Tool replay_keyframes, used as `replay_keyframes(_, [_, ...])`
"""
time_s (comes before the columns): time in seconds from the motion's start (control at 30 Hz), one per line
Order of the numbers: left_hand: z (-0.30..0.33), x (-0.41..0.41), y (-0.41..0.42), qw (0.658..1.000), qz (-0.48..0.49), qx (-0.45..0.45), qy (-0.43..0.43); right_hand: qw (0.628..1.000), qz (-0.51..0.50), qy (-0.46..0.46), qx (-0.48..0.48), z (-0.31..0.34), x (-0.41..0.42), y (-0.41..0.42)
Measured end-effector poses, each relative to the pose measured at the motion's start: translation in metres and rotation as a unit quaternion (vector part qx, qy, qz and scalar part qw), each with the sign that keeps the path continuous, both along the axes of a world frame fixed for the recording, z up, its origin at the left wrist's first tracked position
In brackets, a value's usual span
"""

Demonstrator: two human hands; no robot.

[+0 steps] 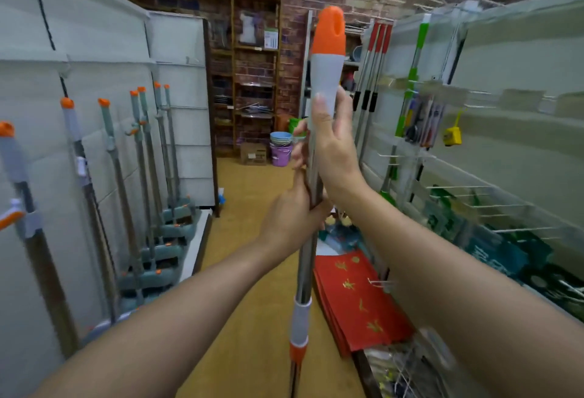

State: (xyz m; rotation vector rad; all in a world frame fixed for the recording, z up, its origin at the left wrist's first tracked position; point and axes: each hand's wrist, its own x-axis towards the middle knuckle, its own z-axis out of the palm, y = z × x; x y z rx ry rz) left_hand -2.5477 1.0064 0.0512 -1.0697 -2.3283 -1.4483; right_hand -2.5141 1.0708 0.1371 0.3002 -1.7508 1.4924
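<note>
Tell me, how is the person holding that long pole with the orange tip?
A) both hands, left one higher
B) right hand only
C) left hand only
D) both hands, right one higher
D: the right hand holds the pole up at its grey grip, while the left hand grips the steel shaft lower down.

The tan floor point(249, 198) carries stacked buckets point(280, 148) and a cardboard box point(253, 153) just beside them. A low white ledge point(198, 247) at left bears mop heads point(161, 253).
</note>
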Motion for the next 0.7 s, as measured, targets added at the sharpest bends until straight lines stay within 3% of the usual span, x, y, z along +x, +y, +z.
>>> replay_keyframes(0.3, [0.014, -0.166, 0.068, 0.999, -0.049, -0.018, -0.004, 0.989, -0.142, 0.027, 0.023, 0.011, -0.158, 0.060])
replay_keyframes(0.7, [0.011, -0.406, 0.191, 0.989, -0.141, -0.033, -0.017, 0.987, -0.157, 0.027, 0.023, 0.003, -0.388, 0.192])
